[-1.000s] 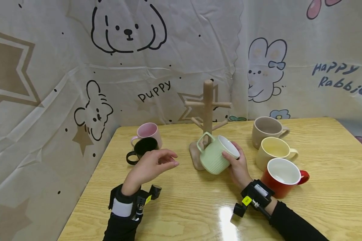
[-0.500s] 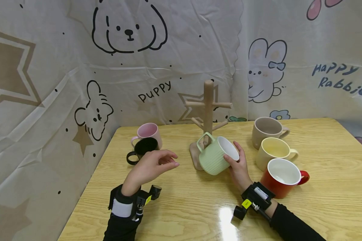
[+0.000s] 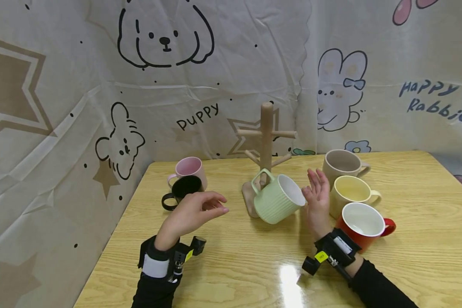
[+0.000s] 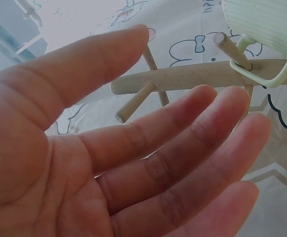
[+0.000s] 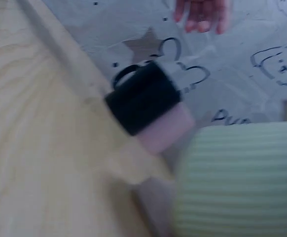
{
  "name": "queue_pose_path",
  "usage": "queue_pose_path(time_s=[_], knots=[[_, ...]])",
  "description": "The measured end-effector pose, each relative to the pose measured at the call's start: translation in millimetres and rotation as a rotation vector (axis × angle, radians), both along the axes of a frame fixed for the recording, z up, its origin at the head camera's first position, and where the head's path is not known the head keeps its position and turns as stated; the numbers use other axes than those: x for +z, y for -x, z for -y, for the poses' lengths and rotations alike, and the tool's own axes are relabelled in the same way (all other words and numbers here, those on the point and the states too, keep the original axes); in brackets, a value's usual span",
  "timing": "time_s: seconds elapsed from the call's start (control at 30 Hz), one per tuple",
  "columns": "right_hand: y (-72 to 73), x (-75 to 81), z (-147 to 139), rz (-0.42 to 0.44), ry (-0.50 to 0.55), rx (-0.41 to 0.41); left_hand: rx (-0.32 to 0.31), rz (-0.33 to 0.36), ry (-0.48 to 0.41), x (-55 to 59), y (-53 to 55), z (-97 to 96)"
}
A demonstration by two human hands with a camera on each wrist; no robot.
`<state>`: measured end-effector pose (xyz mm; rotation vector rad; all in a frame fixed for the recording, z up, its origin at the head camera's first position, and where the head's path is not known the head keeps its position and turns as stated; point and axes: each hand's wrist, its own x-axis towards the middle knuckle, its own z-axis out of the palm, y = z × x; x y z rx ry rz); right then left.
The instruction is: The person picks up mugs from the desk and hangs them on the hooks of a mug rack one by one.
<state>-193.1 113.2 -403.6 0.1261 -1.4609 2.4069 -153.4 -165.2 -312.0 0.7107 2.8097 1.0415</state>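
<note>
A light green ribbed mug (image 3: 277, 201) hangs tilted by its handle on a lower peg of the wooden mug tree (image 3: 266, 137), its mouth facing right. In the left wrist view the peg passes through the mug's handle (image 4: 269, 81). My right hand (image 3: 318, 201) stands just right of the mug's rim, fingers extended and holding nothing. My left hand (image 3: 194, 214) hovers in front of the black mug (image 3: 186, 188), fingers loosely bent, with nothing in it. Part of the ribbed mug (image 5: 242, 182) fills the lower right of the right wrist view.
A pink mug (image 3: 192, 167) stands behind the black one at the table's left. On the right, a grey-beige mug (image 3: 333, 171), a yellow mug (image 3: 344, 203) and a red mug (image 3: 356, 233) form a row close beside my right hand. A printed cloth (image 3: 223, 51) hangs behind the table.
My right hand has let go of the green mug and moved slightly right, its fingers straightening. The mug stays hanging on the peg. My left hand has not moved.
</note>
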Motion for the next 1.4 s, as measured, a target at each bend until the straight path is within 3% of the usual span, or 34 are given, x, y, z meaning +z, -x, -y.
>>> queue_pose_path(time_s=[0.2,0.5,0.6,0.73,0.8,0.97,1.03,1.1,1.17,1.23,1.4], knots=[[1.9,16.1,-12,-0.086,0.123,-0.072,0.002,0.000,-0.001,1.2,-0.3,-0.4],[4.1,33.3,-18,-0.070,0.058,-0.056,-0.004,0.001,0.012,1.7,-0.8,-0.1],[6.0,51.7,-19,-0.078,0.029,-0.049,0.001,-0.003,0.022,2.4,-1.0,0.0],[12.2,91.3,-21,-0.138,-0.062,-0.011,0.002,-0.005,0.027,2.7,-1.2,0.4],[19.2,114.4,-23,-0.179,-0.193,0.044,-0.001,-0.006,0.028,2.6,-1.0,0.7],[52.0,166.6,-22,-0.226,-0.744,0.240,-0.003,-0.014,0.038,1.6,0.1,1.4],[69.8,179.7,-18,-0.223,-0.928,0.355,-0.001,-0.016,0.038,1.3,0.4,1.9],[87.6,186.8,-15,-0.225,-1.041,0.504,0.000,-0.017,0.037,1.0,0.5,2.3],[102.7,189.4,-12,-0.237,-1.101,0.649,0.000,-0.017,0.038,0.7,0.5,2.5],[114.7,188.9,-10,-0.265,-1.095,0.769,0.001,-0.018,0.041,0.5,0.5,2.5],[130.8,186.1,-8,-0.353,-1.019,0.885,0.011,-0.017,0.055,0.9,0.1,2.5]])
